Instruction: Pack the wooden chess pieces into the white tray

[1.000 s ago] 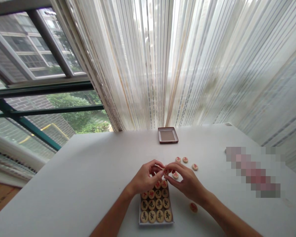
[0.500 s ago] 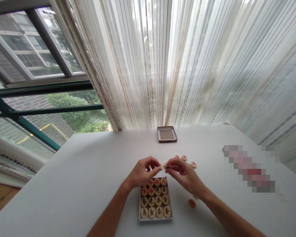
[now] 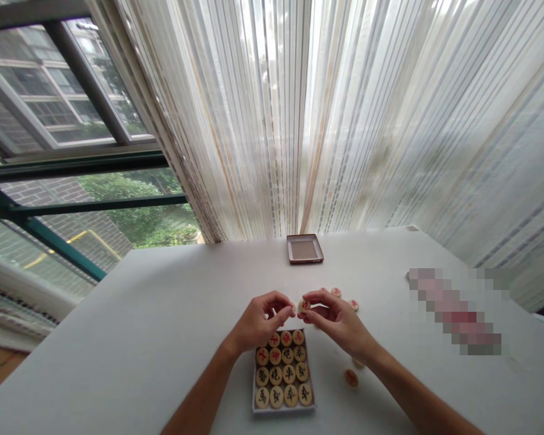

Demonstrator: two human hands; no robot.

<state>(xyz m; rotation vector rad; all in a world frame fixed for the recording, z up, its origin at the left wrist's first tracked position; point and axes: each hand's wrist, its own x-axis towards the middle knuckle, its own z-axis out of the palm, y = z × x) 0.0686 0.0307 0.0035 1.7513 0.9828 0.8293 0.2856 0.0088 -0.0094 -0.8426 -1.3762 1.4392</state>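
Observation:
A small white box [image 3: 255,408] near the table's front edge holds several round wooden chess pieces with black and red characters. Just above its far end, my right hand [image 3: 338,320] pinches a red-marked piece [image 3: 303,305] between thumb and fingertips. My left hand [image 3: 259,320] is closed in a pinch right beside it, its fingertips almost touching that piece; what they hold, if anything, is too small to make out. Loose red pieces [image 3: 353,304] lie just beyond my right hand, and another piece [image 3: 350,378] lies by my right wrist.
A brown-rimmed lid or tray [image 3: 304,248] lies at the table's far side, before the striped curtain. A blurred-out object [image 3: 453,308] lies to the right. The white table [image 3: 163,314] spreads left toward the window.
Both hands have lifted from the box's far rows and now meet above its far end, the right hand carrying a red piece. The camera view shifted slightly.

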